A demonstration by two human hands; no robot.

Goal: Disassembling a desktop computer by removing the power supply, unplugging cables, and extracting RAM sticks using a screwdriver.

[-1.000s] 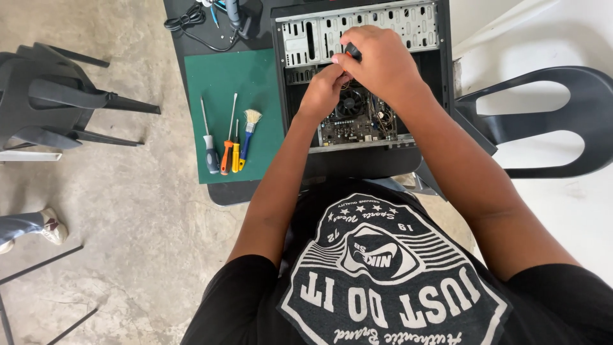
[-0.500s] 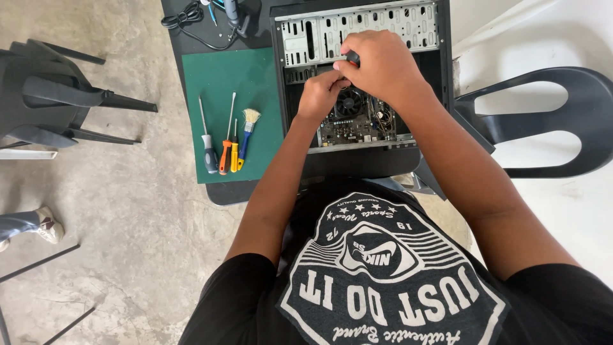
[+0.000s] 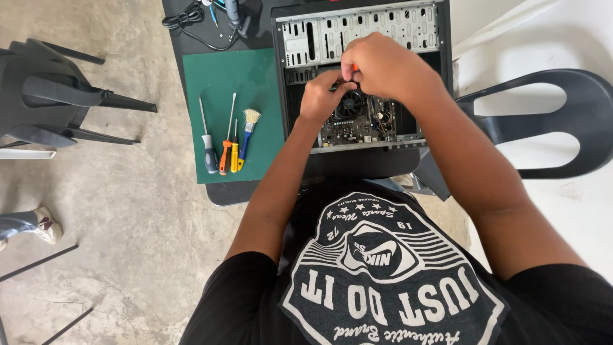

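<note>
Open computer case [image 3: 361, 29] lying on its side on the dark tabletop [image 3: 191, 41], its open face up so that you can reach straight down to the motherboard [image 3: 367, 124]. Your right hand [image 3: 383, 67] is closed in a narrow grip on a small orange-handled tool [image 3: 354, 68], held over the round cooler fan [image 3: 350, 103] at the middle of the board; your left hand [image 3: 322, 96] curls beside it with fingertips meeting the right, apparently steadying the tip, though whether it pinches anything cannot be told. Left of the case, on the green mat [image 3: 223, 83], three screwdrivers [image 3: 220, 147] and a small brush [image 3: 248, 131] lie in a row within easy reach. A black chair [image 3: 555, 128] stands at right
</note>
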